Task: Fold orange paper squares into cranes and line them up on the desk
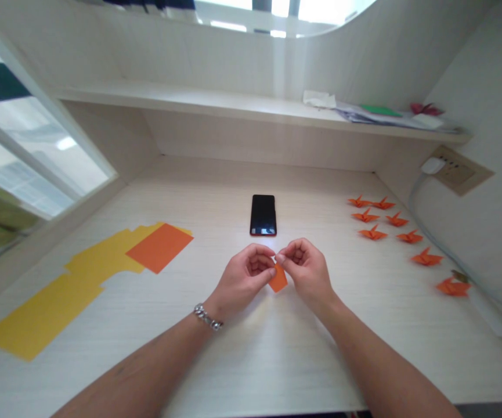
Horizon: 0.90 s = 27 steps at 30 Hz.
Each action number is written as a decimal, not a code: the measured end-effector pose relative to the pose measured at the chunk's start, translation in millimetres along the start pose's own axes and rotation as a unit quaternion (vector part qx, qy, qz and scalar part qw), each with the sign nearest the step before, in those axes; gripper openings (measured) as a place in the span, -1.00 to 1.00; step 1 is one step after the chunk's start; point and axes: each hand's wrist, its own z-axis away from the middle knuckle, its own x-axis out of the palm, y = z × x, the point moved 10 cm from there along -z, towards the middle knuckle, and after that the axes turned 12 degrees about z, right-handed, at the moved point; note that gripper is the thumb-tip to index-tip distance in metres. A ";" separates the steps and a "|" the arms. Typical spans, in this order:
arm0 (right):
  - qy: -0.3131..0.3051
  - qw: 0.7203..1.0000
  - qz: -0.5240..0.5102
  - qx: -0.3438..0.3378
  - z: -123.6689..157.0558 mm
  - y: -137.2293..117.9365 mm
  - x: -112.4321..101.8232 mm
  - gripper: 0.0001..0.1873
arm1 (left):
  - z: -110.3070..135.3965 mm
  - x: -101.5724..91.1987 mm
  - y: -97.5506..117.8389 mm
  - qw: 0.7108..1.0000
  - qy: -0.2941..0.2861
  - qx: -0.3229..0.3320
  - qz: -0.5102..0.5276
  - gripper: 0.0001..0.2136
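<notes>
Paper piece (279, 281), orange, sits between the left hand (242, 274) and right hand (306, 266), both pinching its far part, near side of the phone (263, 213). Uneven fingertip pull could skew or tear it.

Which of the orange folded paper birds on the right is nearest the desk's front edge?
The bird at the near end of the group, with a small olive-green thing beside it; the other seven birds all sit farther back.
</notes>
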 end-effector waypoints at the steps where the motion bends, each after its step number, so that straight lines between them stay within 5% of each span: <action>1: 0.011 1.000 0.011 -0.006 0.2 -0.9 -1.7 -0.80 | 0.1 0.4 -0.5 1.000 -0.001 -0.002 0.002 -0.76; 5: 0.017 1.000 0.013 0.003 0.1 2.4 -0.5 -0.77 | -0.6 -0.5 -3.2 1.000 0.004 -0.014 0.014 -0.75; 9: -0.053 0.998 0.004 0.046 -0.8 15.6 12.2 -0.61 | -2.6 -13.1 0.0 0.998 0.050 -0.004 0.028 -0.74; 12: -0.098 0.992 0.059 0.057 -0.2 21.4 18.2 -0.74 | -3.9 -21.3 0.7 0.996 0.080 -0.002 0.040 -0.72; 16: -0.084 0.987 0.129 0.040 -0.3 17.8 13.4 -0.78 | -5.3 -20.5 -9.0 0.995 0.077 -0.045 0.047 -0.76; 27: -0.153 0.974 0.159 0.054 7.5 22.8 30.0 -0.85 | -3.0 -29.3 4.1 0.990 0.085 0.002 -0.115 -0.83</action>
